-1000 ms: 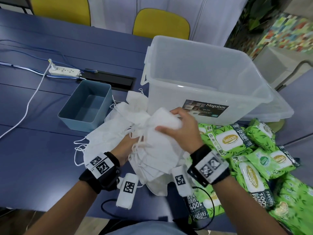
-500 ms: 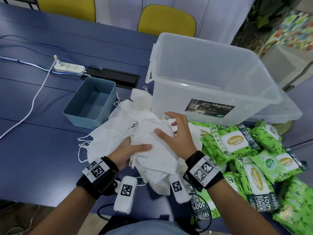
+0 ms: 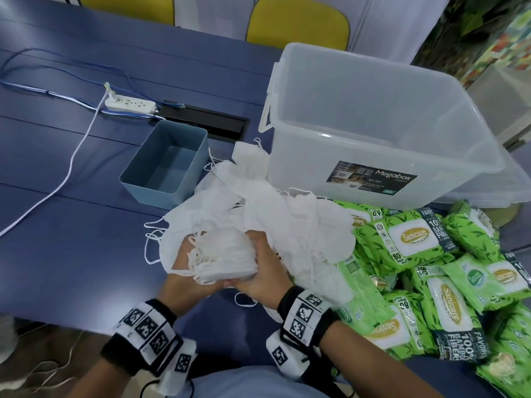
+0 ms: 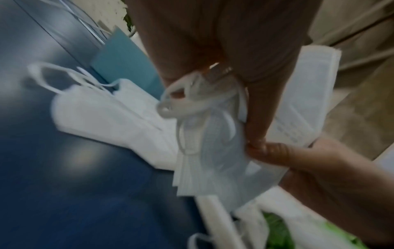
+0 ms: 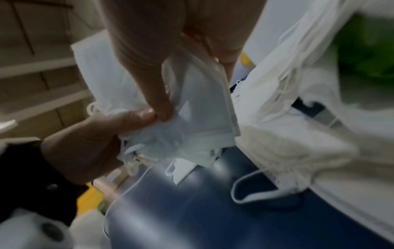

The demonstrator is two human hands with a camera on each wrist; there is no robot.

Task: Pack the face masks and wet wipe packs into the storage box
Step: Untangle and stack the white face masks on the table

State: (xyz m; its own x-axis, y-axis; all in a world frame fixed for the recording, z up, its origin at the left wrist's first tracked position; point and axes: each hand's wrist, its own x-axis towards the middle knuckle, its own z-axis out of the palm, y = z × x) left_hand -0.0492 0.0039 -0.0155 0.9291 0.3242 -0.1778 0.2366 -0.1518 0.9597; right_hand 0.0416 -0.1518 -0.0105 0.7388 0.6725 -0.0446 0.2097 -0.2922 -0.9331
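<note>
Blue table [image 3: 57,254]: both hands clutch mask stack [image 3: 224,258]; loose masks [image 3: 287,219], wipe packs [image 3: 413,242] front clear box [image 3: 373,133].

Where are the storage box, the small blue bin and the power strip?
storage box [image 3: 298,165], head view, near wall beside label.
small blue bin [image 3: 156,193], head view, near wall.
power strip [image 3: 130,106], head view, top face.

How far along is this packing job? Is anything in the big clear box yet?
Nothing looks packed yet: the clear storage box appears empty. In hand: the left hand and right hand hold a small stack of face masks between them, above the table. Left to do: the loose pile of masks beside the box and all the green wet wipe packs on the table.
</note>
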